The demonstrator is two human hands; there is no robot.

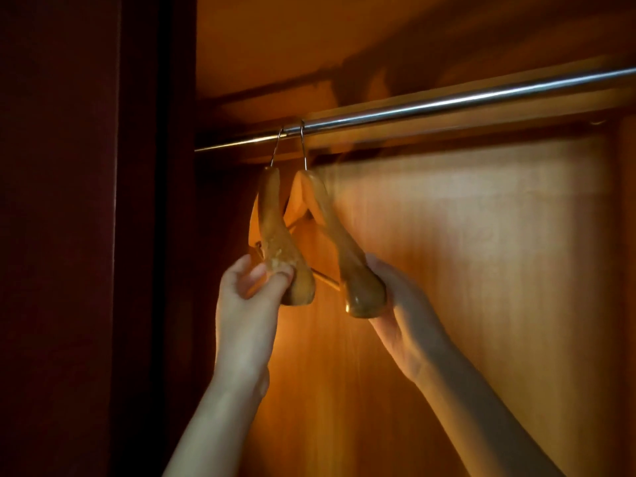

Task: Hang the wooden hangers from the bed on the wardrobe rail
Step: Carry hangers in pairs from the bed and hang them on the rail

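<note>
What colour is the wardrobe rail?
Shiny silver metal, the wardrobe rail shows best in the head view.

Metal wardrobe rail (pixel 447 102), with left wooden hanger (pixel 275 235) and right wooden hanger (pixel 347 263) on hooks near its left end

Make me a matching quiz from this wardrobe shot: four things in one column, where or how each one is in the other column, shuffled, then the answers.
Things
1. left hand
2. right hand
3. rail
4. left hanger

States
A. hooked on the rail, nearest the dark wardrobe side
B. grips the lower end of the right hanger
C. shiny metal, runs across the top
D. pinches the lower end of the left hanger

Pairs: 1-D, 2-B, 3-C, 4-A
</note>
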